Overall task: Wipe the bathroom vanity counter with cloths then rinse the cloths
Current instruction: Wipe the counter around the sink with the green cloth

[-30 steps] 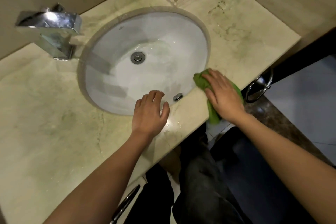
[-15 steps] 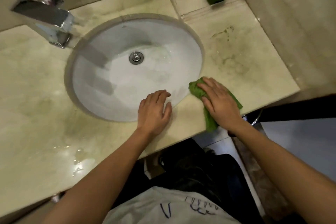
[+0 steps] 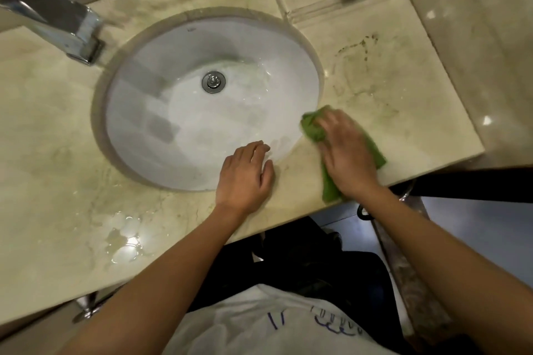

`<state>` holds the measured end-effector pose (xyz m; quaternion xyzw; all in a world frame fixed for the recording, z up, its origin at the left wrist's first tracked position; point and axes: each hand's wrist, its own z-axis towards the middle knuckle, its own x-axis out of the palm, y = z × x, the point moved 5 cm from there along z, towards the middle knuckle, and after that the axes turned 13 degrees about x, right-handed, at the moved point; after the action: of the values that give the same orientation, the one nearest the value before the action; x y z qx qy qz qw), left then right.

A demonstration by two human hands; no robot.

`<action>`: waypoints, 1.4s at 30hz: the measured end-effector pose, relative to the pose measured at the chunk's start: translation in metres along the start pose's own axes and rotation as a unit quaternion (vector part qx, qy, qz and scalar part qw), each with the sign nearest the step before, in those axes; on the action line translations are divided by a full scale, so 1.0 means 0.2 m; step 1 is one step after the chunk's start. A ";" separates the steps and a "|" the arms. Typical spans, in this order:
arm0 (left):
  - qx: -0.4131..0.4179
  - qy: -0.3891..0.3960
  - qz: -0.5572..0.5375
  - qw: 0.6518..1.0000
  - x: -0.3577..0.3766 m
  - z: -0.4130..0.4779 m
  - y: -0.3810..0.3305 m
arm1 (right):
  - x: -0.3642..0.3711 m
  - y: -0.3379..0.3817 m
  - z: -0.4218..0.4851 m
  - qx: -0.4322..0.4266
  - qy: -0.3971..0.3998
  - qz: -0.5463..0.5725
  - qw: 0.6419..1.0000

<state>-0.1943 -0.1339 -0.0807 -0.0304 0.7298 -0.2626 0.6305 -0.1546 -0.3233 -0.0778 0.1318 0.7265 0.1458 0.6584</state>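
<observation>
Pressing with flat fingers, the right hand (image 3: 346, 153) pins a crumpled green cloth (image 3: 313, 127) to the mottled marble counter (image 3: 403, 101). Its length runs from the round white basin (image 3: 161, 89) to the front edge. The left hand (image 3: 245, 173) lies slack, holding nothing.

Crumpled green cloth (image 3: 313, 128) lies on the stained beige counter (image 3: 389, 89), apparently overhanging its edge.

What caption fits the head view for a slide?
Right hand presses a green cloth on the beige marble counter beside the round white sink; left hand rests at the sink's front rim.
</observation>
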 end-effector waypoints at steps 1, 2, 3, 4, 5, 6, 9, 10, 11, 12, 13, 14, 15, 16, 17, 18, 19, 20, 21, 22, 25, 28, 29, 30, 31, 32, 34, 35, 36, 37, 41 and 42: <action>0.000 0.003 -0.003 1.000 0.00 0.00 0.00 | 0.03 0.03 -0.08 -0.049 0.022 -0.012 0.998; 0.000 0.004 -0.005 1.000 0.00 -0.01 0.00 | 0.03 0.01 -0.15 -0.092 0.045 -0.019 0.995; 0.004 0.003 -0.005 1.000 0.00 -0.01 -0.01 | 0.00 -0.06 -0.18 -0.112 0.058 -0.025 0.992; 0.007 0.002 -0.005 1.000 0.00 -0.01 -0.01 | -0.03 -0.14 -0.17 -0.105 0.054 -0.028 0.993; 0.007 0.001 -0.003 1.000 0.00 -0.02 -0.01 | -0.07 -0.22 -0.13 -0.071 0.047 -0.027 0.996; 0.006 0.000 -0.001 1.000 0.00 -0.02 -0.01 | -0.10 -0.27 -0.05 -0.016 0.024 -0.021 0.999; 0.001 0.005 -0.002 1.000 0.00 -0.01 -0.01 | -0.13 -0.23 0.11 0.121 -0.053 0.008 0.991; 0.001 0.007 -0.007 1.000 0.00 -0.01 -0.01 | -0.10 -0.16 0.10 0.112 -0.042 0.007 0.993; 0.002 0.009 -0.016 1.000 0.00 -0.01 0.00 | -0.06 -0.10 0.05 0.067 -0.015 0.002 0.998; 0.002 0.006 -0.030 1.000 0.00 -0.01 0.01 | -0.03 -0.06 -0.02 0.006 0.013 -0.009 1.000; 0.005 -0.001 -0.048 0.999 -0.01 0.00 0.01 | -0.03 -0.08 -0.09 -0.045 0.036 -0.021 0.998; 0.007 -0.014 -0.065 0.998 -0.02 0.01 0.01 | -0.06 -0.16 -0.14 -0.063 0.048 -0.026 0.997; 0.009 -0.030 -0.080 0.996 -0.04 0.03 0.00 | -0.10 -0.26 -0.14 -0.047 0.046 -0.023 0.998; 0.009 -0.046 -0.092 0.995 -0.05 0.07 -0.01 | -0.14 -0.36 -0.09 -0.006 0.034 -0.018 0.999; 0.006 -0.059 -0.101 0.993 -0.07 0.10 -0.02 | -0.18 -0.44 -0.01 0.051 0.013 -0.011 0.999; 0.007 -0.069 -0.106 0.992 -0.08 0.15 -0.04 | -0.21 -0.49 0.09 0.106 -0.018 -0.002 0.994; 0.012 -0.075 -0.108 0.991 -0.08 0.20 -0.05 | -0.23 -0.49 0.18 0.144 -0.045 0.001 0.989; 0.017 -0.080 -0.109 0.991 -0.07 0.26 -0.08 | -0.22 -0.45 0.26 0.160 -0.062 0.005 0.985; 0.021 -0.080 -0.110 0.991 -0.05 0.32 -0.10 | -0.20 -0.38 0.31 0.154 -0.067 0.009 0.986; 0.023 -0.076 -0.111 0.991 -0.03 0.35 -0.11 | -0.17 -0.31 0.31 0.130 -0.057 0.007 0.990; 0.039 -0.064 -0.108 0.991 0.02 0.45 -0.16 | -0.10 -0.23 0.13 0.032 0.003 -0.015 0.999; 0.044 -0.063 -0.103 0.992 0.03 0.52 -0.19 | -0.18 -0.42 0.06 0.037 0.012 -0.014 0.999; 0.046 -0.062 -0.100 0.992 0.04 0.55 -0.20 | -0.21 -0.50 0.10 0.069 0.000 -0.008 0.998; 0.049 -0.065 -0.098 0.992 0.05 0.57 -0.21 | -0.25 -0.55 0.17 0.104 -0.021 0.003 0.994; 0.051 -0.068 -0.098 0.992 0.05 0.59 -0.22 | -0.28 -0.58 0.26 0.140 -0.048 0.011 0.989; 0.052 -0.071 -0.102 0.991 0.06 0.61 -0.23 | -0.29 -0.57 0.34 0.170 -0.066 0.012 0.983; 0.056 -0.082 -0.107 0.989 0.06 0.64 -0.23 | -0.26 -0.48 0.49 0.171 -0.069 0.007 0.983; 0.056 -0.086 -0.110 0.989 0.07 0.66 -0.22 | -0.23 -0.40 0.50 0.129 -0.058 0.001 0.990; 0.055 -0.085 -0.110 0.989 0.08 0.67 -0.22 | -0.20 -0.34 0.47 0.075 -0.040 -0.008 0.996; 0.057 -0.084 -0.108 0.989 0.08 0.67 -0.22 | -0.17 -0.31 0.39 0.030 -0.016 -0.022 0.999; 0.053 -0.075 -0.109 0.990 0.09 0.65 -0.21 | -0.21 -0.47 0.23 0.045 0.027 -0.006 0.999; 0.046 -0.077 -0.109 0.990 0.09 0.64 -0.21 | -0.24 -0.52 0.30 0.079 0.009 0.003 0.997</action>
<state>-0.0893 -0.2211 -0.0870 -0.1008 0.6585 -0.3597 0.6533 -0.0904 -0.4349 -0.0783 0.1844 0.7412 0.0907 0.6390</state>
